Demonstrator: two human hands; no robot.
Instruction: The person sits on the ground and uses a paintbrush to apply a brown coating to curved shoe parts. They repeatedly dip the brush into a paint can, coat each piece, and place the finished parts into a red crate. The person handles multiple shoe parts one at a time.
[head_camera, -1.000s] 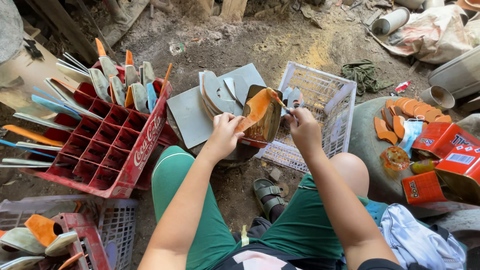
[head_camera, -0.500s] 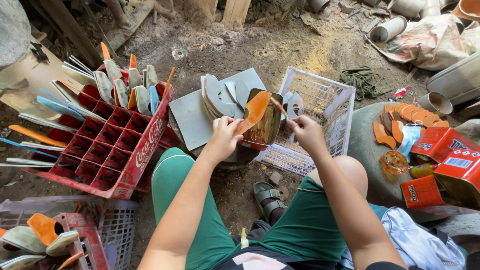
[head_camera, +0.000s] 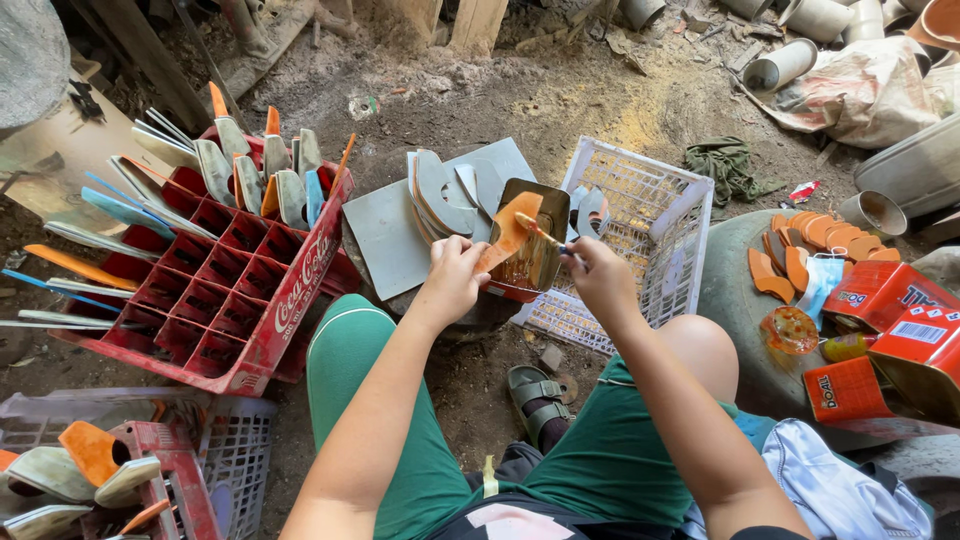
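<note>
1. While our left hand (head_camera: 452, 272) pinches the orange sole piece (head_camera: 508, 232) by its near end, fingers pressed together, we hold the piece tilted over the open metal tin (head_camera: 530, 240), likely so that drips fall back in.
2. Our right hand (head_camera: 597, 272) is closed around a small brush (head_camera: 540, 232), whose tip touches the orange piece's upper face.
3. Just left of the tin, grey cut-outs (head_camera: 440, 195) lean in a stack on a grey board (head_camera: 385, 235).
4. Further left, the red bottle crate (head_camera: 235, 290) holds pieces upright in its cells, apart from one another.
5. Behind our right hand stands a white plastic basket (head_camera: 650, 235); far right, more orange pieces (head_camera: 800, 245) lie fanned out.
</note>
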